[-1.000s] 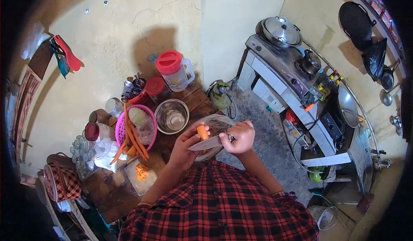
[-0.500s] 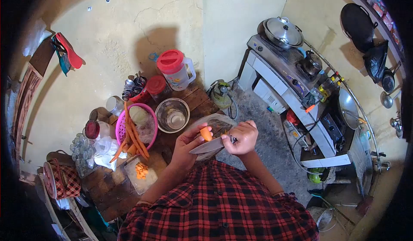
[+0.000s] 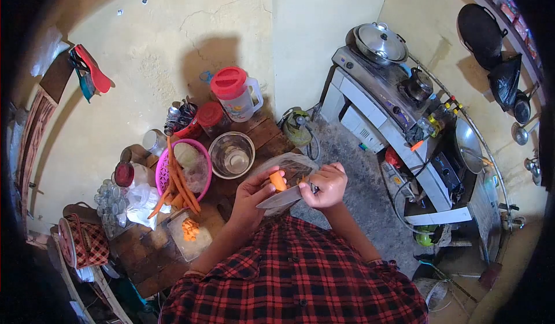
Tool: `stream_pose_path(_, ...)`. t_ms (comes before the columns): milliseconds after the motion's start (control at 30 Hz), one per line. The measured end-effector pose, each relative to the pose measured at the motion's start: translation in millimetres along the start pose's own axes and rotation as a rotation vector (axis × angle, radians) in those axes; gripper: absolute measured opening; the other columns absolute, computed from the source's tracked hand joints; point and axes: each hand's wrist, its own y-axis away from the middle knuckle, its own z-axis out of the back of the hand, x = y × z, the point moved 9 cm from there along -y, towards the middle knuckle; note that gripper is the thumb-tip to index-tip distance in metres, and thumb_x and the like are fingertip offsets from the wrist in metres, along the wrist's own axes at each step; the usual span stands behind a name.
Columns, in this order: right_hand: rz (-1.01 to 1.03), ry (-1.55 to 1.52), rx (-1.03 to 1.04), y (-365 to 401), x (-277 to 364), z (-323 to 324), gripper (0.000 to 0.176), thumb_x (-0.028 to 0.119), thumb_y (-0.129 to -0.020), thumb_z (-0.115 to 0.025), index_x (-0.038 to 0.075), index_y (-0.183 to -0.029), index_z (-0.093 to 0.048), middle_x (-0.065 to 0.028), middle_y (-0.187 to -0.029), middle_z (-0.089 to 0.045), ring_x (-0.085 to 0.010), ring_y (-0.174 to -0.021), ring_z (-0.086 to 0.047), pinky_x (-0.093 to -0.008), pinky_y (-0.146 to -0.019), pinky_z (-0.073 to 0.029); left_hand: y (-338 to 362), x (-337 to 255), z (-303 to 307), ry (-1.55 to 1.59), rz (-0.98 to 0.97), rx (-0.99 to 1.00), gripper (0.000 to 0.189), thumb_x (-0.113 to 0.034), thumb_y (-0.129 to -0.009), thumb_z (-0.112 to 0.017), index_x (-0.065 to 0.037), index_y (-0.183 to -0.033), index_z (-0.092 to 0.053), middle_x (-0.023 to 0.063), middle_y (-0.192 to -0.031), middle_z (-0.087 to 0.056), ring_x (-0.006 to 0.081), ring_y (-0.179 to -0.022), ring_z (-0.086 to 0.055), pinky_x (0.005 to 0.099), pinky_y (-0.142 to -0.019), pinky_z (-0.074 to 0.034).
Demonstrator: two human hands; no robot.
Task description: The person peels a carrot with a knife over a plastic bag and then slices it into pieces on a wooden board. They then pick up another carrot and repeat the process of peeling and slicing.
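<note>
My left hand [image 3: 248, 201] is closed around a short piece of peeled carrot [image 3: 278, 181]. In my right hand [image 3: 328, 186] is a knife [image 3: 281, 198], gripped by its handle, its broad blade pointing left just below the carrot. A clear plastic bag [image 3: 292, 163] lies open under both hands, with bits of orange in it. To the left, chopped carrot [image 3: 190, 229] sits in a small heap on a pale cutting board [image 3: 204, 241]. Long carrots [image 3: 180, 180] hang over the rim of a pink basket [image 3: 159, 176], beside a pale green round vegetable [image 3: 187, 154].
A metal bowl [image 3: 251, 161], a red-lidded jug [image 3: 257, 99] and a red-lidded jar [image 3: 211, 117] stand on the wooden table [image 3: 132, 256]. Several glasses [image 3: 110, 202] are at its left. On the right is a stove [image 3: 376, 87] with a lidded pan [image 3: 381, 43]; a green gas cylinder [image 3: 296, 128] stands on the floor.
The knife blade has shifted very slightly to the right against the carrot piece. Both hands keep their grip, and everything else stays in place.
</note>
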Motion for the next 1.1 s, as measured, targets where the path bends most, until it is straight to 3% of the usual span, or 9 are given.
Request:
stream_pose_path(800,0.006,-0.115,-0.056,4,-9,-6,0.030,0.026,-0.059,-0.064,0.011,-0.044,-0.043,-0.0029,-0.044,-0.045,-0.0225,-0.043,-0.046,-0.0345,-0.051,-0.033,4,17,-6,-0.099,0.104,0.035,0.037,-0.003,-0.086,-0.056,0.001,-0.122,-0.050,0.0116,-0.114,-0.059,0.0158,-0.104,-0.056,0.0285,-0.091,-0.044)
stream_pose_path(900,-0.001,-0.111,-0.022,1,-9,-9,0.029,0.025,-0.059,-0.064,0.011,-0.044,-0.044,-0.0029,-0.044,-0.044,-0.0228,-0.043,-0.046,-0.0344,-0.051,-0.034,3,20,-5,-0.123,0.101,0.041,0.036,-0.004,-0.087,-0.056,0.000,-0.122,-0.050,0.0105,-0.114,-0.059,0.0157,-0.103,-0.057,0.0290,-0.090,-0.045)
stream_pose_path(1000,-0.030,-0.108,-0.071,3,-17,-7,0.029,0.025,-0.059,-0.064,0.011,-0.043,-0.043,-0.0031,-0.043,-0.044,-0.0230,-0.043,-0.046,-0.0341,-0.052,-0.034,5,16,-7,-0.011,0.125,-0.018,0.032,-0.005,-0.087,-0.056,0.000,-0.118,-0.052,0.0131,-0.116,-0.057,0.0196,-0.104,-0.057,0.0354,-0.092,-0.047)
stream_pose_path(1100,-0.013,-0.119,-0.030,0,-8,-10,0.029,0.025,-0.059,-0.064,0.011,-0.043,-0.044,-0.0035,-0.043,-0.045,-0.0231,-0.044,-0.047,-0.0336,-0.052,-0.034,8,24,-9,-0.157,0.177,-0.004,0.037,-0.006,-0.085,-0.060,-0.002,-0.122,-0.052,0.0080,-0.113,-0.058,0.0151,-0.100,-0.058,0.0307,-0.088,-0.048)
